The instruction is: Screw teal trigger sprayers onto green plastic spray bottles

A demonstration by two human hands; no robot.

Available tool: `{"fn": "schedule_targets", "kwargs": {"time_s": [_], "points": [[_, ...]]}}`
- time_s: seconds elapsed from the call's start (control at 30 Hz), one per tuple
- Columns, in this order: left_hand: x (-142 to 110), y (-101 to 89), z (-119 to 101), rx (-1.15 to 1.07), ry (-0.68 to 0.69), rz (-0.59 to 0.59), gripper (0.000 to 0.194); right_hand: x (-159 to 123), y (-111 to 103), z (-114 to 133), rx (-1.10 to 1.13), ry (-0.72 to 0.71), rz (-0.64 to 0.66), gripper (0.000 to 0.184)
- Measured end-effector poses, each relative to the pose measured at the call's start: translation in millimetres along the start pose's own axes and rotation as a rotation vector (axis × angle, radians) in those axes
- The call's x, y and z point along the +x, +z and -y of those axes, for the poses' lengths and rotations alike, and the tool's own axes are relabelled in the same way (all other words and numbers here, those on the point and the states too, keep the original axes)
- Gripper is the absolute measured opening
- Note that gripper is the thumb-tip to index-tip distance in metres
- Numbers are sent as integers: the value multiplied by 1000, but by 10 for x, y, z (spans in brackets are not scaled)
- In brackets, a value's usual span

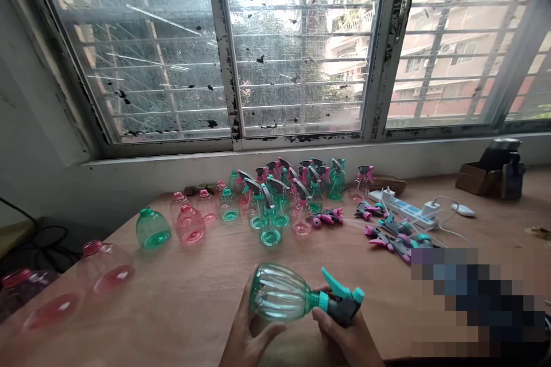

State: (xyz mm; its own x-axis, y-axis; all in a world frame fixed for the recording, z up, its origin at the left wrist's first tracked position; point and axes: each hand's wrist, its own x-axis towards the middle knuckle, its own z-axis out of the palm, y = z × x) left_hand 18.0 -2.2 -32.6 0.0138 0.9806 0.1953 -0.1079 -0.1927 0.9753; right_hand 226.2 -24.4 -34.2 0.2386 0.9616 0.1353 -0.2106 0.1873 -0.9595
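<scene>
A green transparent spray bottle (pixel 279 292) lies on its side just above the wooden table (pixel 206 275), held near the front edge. My left hand (pixel 247 332) cups the bottle's round body from below. My right hand (pixel 344 335) grips the grey and teal trigger head (pixel 342 298) at the bottle's neck. Both hands are closed round it.
Several assembled pink and green spray bottles (pixel 279 195) stand at the back centre. Capless bottles (pixel 172 226) stand to the left, pink ones (pixel 103 266) at the front left. Loose trigger heads (pixel 391 235) lie beside a white power strip (pixel 404 209). A brown box (pixel 491 175) sits far right.
</scene>
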Motion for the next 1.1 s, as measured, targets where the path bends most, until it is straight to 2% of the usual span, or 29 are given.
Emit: {"fn": "schedule_targets", "kwargs": {"time_s": [0.1,0.3,0.4,0.5,0.6,0.8,1.0,1.1], "points": [[-13,-20,-9,14,-2,4,96,-16,8,-7,-18,-14,-20,48],[-7,-54,-83,8,-57,42,85,-20,30,5,-11,-16,-30,45],[-2,-46,-90,17,-66,74,85,6,13,47,10,14,13,46],[-11,-25,-77,-6,-66,40,86,15,4,86,19,38,57,47],[-24,2,-96,-15,-76,31,86,-7,28,101,51,24,17,46],[-35,48,-227,-36,-59,85,72,-39,67,97,95,8,-19,46],[-55,56,-286,-79,-72,90,74,-29,45,29,101,27,-16,51],[-54,60,-326,-70,-77,36,58,-25,33,-31,74,42,-10,53]]}}
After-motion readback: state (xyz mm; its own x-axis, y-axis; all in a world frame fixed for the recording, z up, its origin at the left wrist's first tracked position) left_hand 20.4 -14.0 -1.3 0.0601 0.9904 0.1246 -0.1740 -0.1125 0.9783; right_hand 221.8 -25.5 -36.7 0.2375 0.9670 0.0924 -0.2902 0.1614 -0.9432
